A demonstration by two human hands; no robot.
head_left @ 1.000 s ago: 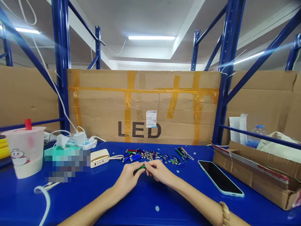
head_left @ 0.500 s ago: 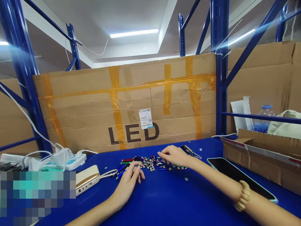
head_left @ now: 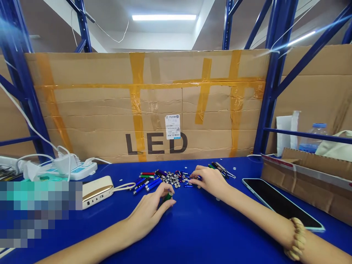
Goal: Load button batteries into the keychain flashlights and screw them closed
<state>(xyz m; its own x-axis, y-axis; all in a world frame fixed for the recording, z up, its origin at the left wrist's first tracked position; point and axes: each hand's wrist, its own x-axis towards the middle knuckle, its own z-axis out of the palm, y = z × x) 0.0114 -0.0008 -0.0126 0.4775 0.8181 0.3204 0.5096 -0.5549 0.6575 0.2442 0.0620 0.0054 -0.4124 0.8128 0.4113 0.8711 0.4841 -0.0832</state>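
My left hand (head_left: 154,209) holds a small green cylinder (head_left: 168,197) between thumb and fingers, just above the blue table. Its lower part is hidden by the hand. My right hand (head_left: 207,179) reaches in at the right edge of a pile of small parts, fingers bent and close together; what they hold, if anything, is too small to name. Round silver pieces (head_left: 172,179) lie heaped between the hands. Blue tubes (head_left: 148,185), with a red one (head_left: 147,173), lie left of the heap. Dark and silver tubes (head_left: 218,168) lie behind my right hand.
A phone (head_left: 283,203) lies at the right, beside an open cardboard box (head_left: 305,187). To the left are a white power bank (head_left: 97,191) with a strap and a power strip (head_left: 85,170) with cables. A cardboard wall (head_left: 104,124) stands behind the blue table (head_left: 200,227).
The view has tilted and shifted. My left hand has drawn away from the tubes, and a green cylinder now shows in it. My right hand remains by the pile, fingers more bent.
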